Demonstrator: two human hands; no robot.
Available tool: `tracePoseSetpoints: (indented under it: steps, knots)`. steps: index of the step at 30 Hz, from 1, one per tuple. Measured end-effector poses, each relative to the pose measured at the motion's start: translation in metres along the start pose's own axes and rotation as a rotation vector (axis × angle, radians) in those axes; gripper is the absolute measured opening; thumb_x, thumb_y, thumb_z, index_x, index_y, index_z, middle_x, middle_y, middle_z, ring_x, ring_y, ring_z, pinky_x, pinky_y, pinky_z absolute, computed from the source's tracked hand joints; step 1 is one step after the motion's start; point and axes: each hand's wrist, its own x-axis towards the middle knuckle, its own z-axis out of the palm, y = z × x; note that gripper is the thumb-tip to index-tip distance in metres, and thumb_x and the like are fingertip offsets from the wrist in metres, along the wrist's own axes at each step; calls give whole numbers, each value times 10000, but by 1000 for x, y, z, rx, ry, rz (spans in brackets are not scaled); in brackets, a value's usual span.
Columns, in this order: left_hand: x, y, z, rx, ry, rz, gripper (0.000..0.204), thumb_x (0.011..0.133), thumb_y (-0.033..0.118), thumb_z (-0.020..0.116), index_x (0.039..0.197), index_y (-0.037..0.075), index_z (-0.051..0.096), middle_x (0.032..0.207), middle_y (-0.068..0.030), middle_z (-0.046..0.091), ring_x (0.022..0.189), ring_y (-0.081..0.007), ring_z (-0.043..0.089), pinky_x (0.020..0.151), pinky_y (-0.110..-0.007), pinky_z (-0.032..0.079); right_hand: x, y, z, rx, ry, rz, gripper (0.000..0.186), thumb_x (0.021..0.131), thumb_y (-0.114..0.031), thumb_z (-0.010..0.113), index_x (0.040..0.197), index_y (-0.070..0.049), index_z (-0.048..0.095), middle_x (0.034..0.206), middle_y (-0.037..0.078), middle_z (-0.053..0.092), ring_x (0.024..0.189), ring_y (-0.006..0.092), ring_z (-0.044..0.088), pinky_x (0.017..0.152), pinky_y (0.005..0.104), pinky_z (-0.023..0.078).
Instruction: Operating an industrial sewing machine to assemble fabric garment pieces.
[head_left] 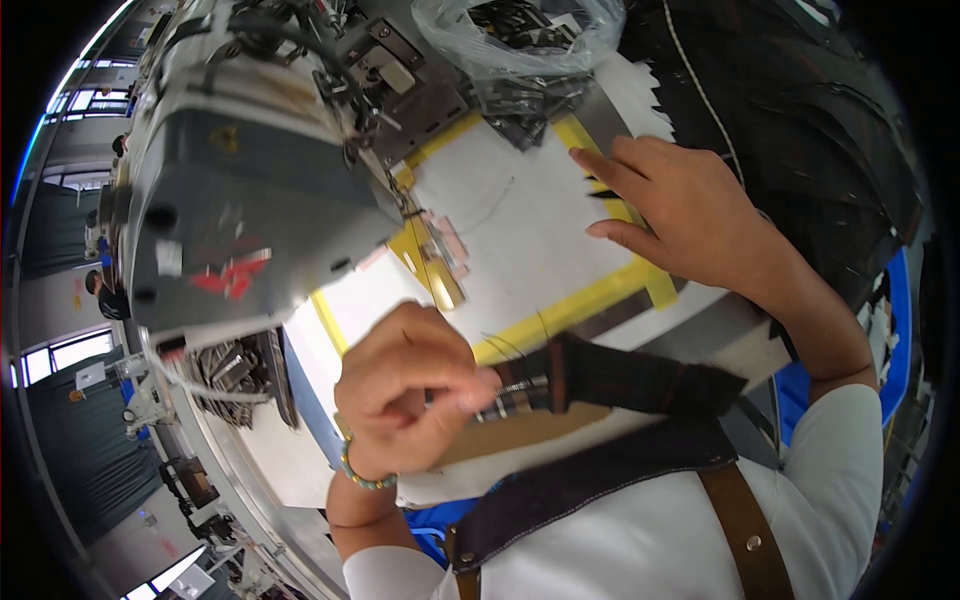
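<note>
My left hand (405, 390) is closed, thumb and fingers pinching one end of a dark plaid fabric piece (640, 380). That piece stretches to the right over the near edge of the worktable, slightly smeared by motion, with loose threads by it. My right hand (680, 205) holds nothing; its thumb and forefinger are spread above the yellow-taped right border of the white work surface (500, 210). Left of that surface stands a grey sewing machine (250, 210) with a red mark. A brass-coloured metal guide (430, 270) lies between the machine and the surface's middle.
At the top, a clear plastic bag (520, 45) holds dark pieces, with more dark pieces (525, 105) below it. Black fabric (800, 110) heaps up at the right. A blue bin (897, 320) is beside my right arm. Stacked striped pieces (235, 375) lie beyond my left hand.
</note>
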Motion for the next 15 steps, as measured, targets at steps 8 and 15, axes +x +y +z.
tracePoseSetpoints:
  steps: [8,15]
  knots:
    - [20,-3,-9,-395,-95,-164,152,736,140,941,856,90,863,674,10,532,567,-114,517,491,-275,343,12,19,19,123,-23,81,607,859,-176,820,1419,-17,649,1201,142,590,1052,312,612,893,417,529]
    - [34,-20,-23,-494,-255,-32,206,759,123,953,915,132,819,853,8,549,703,-114,482,597,-282,378,17,23,22,127,-35,71,640,783,-134,854,1378,10,668,1172,129,577,1014,288,632,855,408,546]
